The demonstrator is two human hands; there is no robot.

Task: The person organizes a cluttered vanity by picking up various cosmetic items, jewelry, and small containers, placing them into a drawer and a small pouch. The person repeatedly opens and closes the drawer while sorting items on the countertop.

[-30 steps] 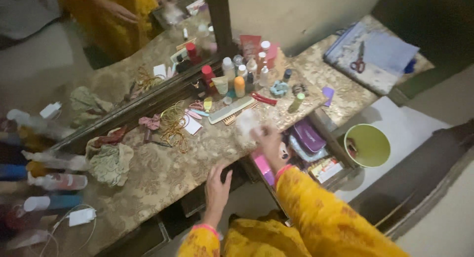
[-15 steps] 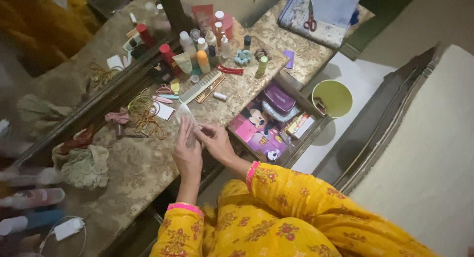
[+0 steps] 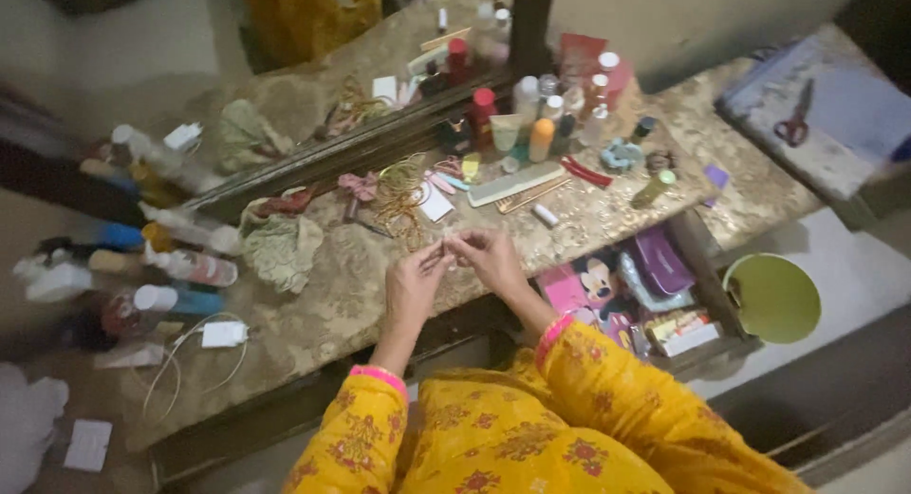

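Dead centre of the frame there's a tiny thing (image 3: 446, 248) pinched between both hands, too small and blurry to say what it is, maybe a clip or a bit of wrapper. Left hand (image 3: 415, 283) and right hand (image 3: 491, 261) meet fingertip to fingertip just above the tabletop (image 3: 313, 314), fingers closed on it from both sides, looks like that's so it can be worked with both thumbs. Right behind the hands sits a pile of gold bangles (image 3: 400, 202), a white card (image 3: 436, 205) and a comb (image 3: 514, 184), with bottles (image 3: 541, 138) lined up against the mirror (image 3: 285, 86), presumably pushed back to leave working room. Lower right, an open drawer (image 3: 638, 295) full of pink stuff, and a green bin (image 3: 773, 298) beside it. Compared with half a second ago, the hands have come together closer to the tabletop's middle, and the view swung left so more bottles show at the left edge (image 3: 171, 266).
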